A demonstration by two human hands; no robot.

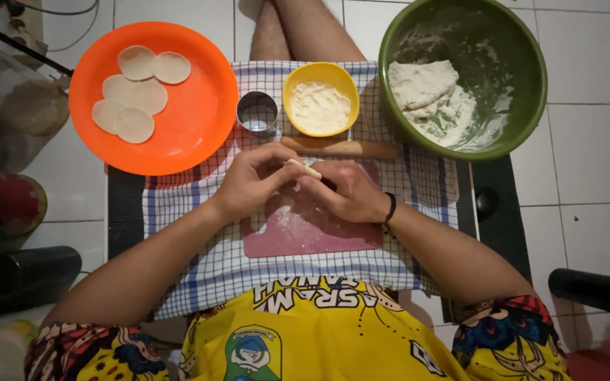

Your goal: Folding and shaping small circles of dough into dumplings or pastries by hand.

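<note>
Both hands meet over one pink board (305, 233) that lies on a blue-checked cloth (178, 204). The left hand (252, 182) and the right hand (351, 192) pinch a single small piece of dough (305, 168) between their fingertips, each grip closed on it, just above the board's far edge. One wooden rolling pin (347, 147) lies just beyond the hands. Behind it stand one yellow bowl (320, 70) of flour and one round metal cutter (257, 113). To the left, one orange plate (199, 127) carries five flat dough rounds (135, 92). To the right, one green bowl (531, 70) holds one lump of dough (421, 83).
</note>
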